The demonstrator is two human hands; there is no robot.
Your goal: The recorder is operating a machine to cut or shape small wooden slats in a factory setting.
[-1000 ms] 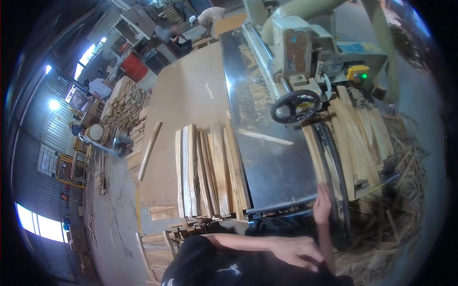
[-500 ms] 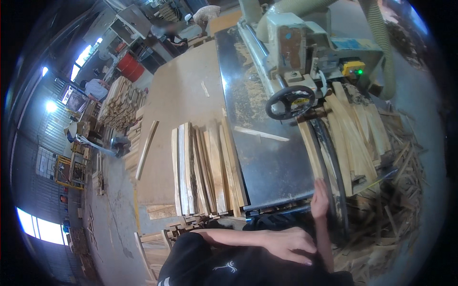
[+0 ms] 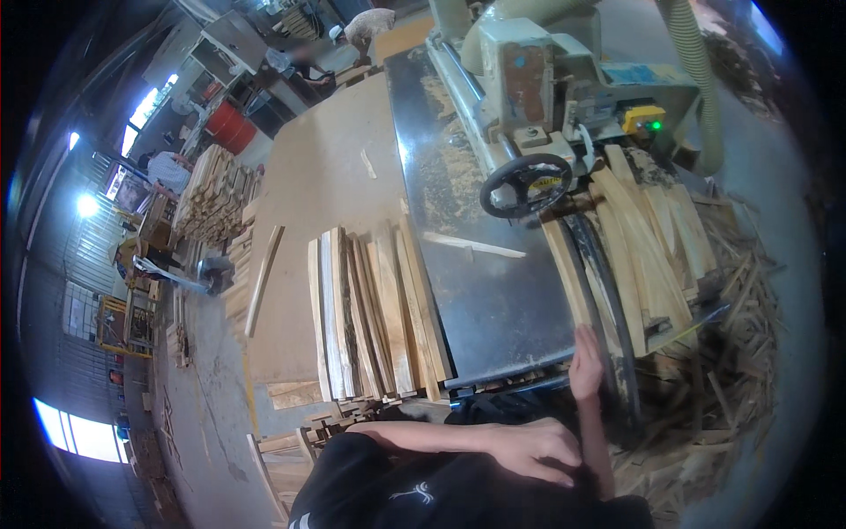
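My right hand is at the near end of a long wooden strip, its stretched fingers touching the strip's end. The strip lies along the right side of the dark metal machine table and runs up beneath a machine head with a black handwheel. In front of my body, my left hand hangs loosely bent, thumb apart from the fingers, with nothing visible in it. To its upper left lies a row of wooden strips, side by side.
A thin offcut lies on the metal table. More strips lie right of a dark curved bar, beside heaped scrap wood. A brown board extends left. Stacked timber, a red drum and other people are farther back.
The whole view has shifted slightly, with the scene now a little farther left. Against the table, my right hand and the strip it touches show hardly any movement. My left hand keeps its pose.
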